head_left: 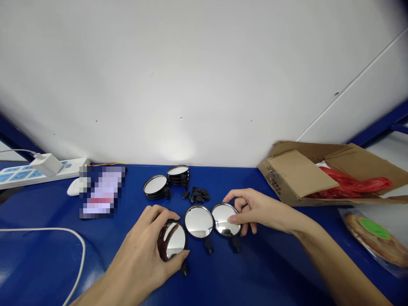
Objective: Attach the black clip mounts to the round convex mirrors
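Note:
My left hand [142, 248] grips a round convex mirror [171, 240] by its rim, with a black stem [184, 268] showing below it. My right hand [255, 211] holds a second round mirror [225, 220] by its edge, thumb on the glass. Between them, a third mirror [198, 221] lies on the blue table [47, 263], touching both neighbours. Behind these sit a stack of mirrors [177, 175], another mirror group [155, 186], and a small pile of black plastic parts [196, 194].
To the left are a blurred rectangular item [102, 192], a white mouse [75, 187], a white power strip [32, 173] with a plug, and a white cable [47, 229]. To the right stand an open cardboard box [299, 174] with red plastic [349, 183] and a wrapped round item [374, 238].

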The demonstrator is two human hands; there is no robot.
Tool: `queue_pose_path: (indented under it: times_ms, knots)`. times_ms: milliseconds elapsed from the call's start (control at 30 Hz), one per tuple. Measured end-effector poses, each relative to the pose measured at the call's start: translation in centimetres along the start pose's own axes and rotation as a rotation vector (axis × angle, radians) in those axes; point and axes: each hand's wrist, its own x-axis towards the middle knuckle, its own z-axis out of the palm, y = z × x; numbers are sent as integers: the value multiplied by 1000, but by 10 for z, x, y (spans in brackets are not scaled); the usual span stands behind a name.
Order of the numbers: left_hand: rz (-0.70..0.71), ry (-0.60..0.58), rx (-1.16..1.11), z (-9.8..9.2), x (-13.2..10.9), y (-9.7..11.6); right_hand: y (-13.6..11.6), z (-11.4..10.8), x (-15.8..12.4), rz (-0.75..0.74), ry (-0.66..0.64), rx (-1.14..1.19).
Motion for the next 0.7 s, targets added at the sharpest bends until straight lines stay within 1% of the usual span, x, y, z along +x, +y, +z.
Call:
queue_pose_path:
  times_ms: [100, 200, 333, 400, 467, 533, 700]
  knots:
    - [-38, -38, -7, -1, 2, 1, 3, -1, -1, 16, -10, -59]
    - [-60, -51, -17, -3, 3, 3, 7, -2, -1, 41, -18, -98]
    - [-82, -62, -16, -6, 5, 4, 8, 5, 2, 42, -32, -65]
    - [-94, -98, -24, -8, 5, 5, 6, 10, 4, 43, -42, -35]
    - [-80, -161, -39, -9, 5, 5, 4, 13, 4, 51, -52, -16]
    - [-37, -198, -29, -10, 4, 4, 4, 11, 4, 65, -52, -11]
    - [60, -152, 65, -8, 2, 1, 7, -4, 3, 108, 3, -9]
